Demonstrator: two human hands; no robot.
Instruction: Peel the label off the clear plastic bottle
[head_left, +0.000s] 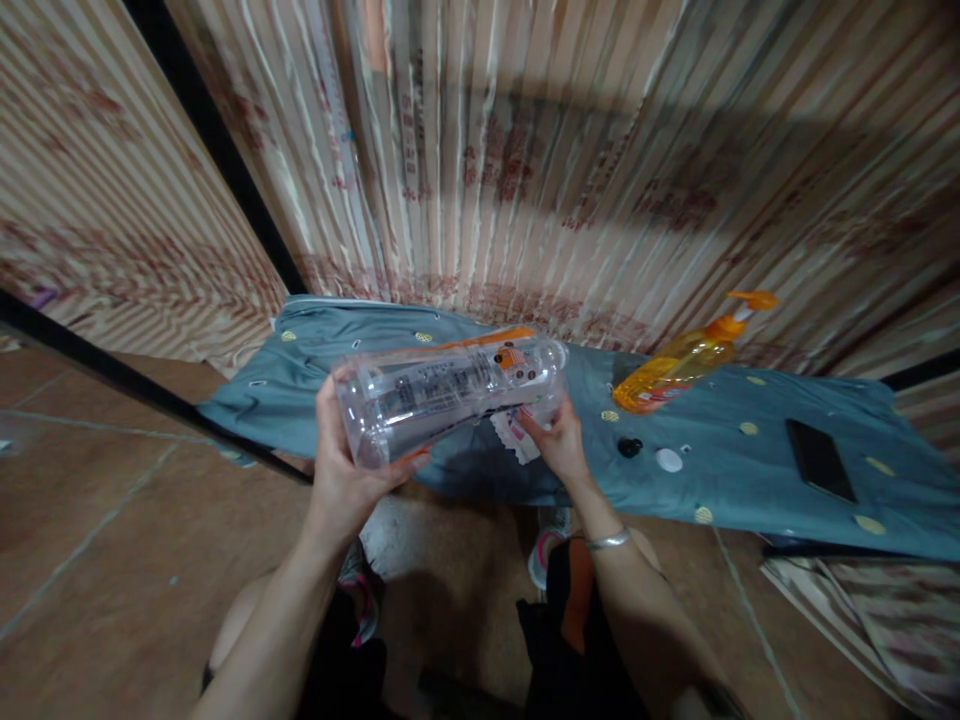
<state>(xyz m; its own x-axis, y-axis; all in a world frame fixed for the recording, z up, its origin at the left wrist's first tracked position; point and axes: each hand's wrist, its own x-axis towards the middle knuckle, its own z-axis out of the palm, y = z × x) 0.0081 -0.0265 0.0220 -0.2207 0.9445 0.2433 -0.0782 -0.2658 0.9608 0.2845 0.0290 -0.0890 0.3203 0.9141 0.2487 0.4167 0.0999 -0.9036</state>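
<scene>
A large clear plastic bottle (442, 395) with printed lettering and an orange strip is held sideways above the cloth-covered surface. My left hand (349, 470) is wrapped round its wide end at the left. At the narrower right end, my right hand (555, 435) grips the bottle, the fingers partly hidden behind it. A small white and pink wrapper (514, 438) shows just below the bottle beside my right thumb; whether the hand touches it I cannot tell.
A pump bottle (671, 370) of orange liquid stands to the right on the blue-green cloth (750, 470). Near it lie a small black object (630, 447), a white disc (669, 460) and a dark phone-like slab (820, 460). Striped curtains (525, 150) hang behind; black poles (217, 150) frame the left.
</scene>
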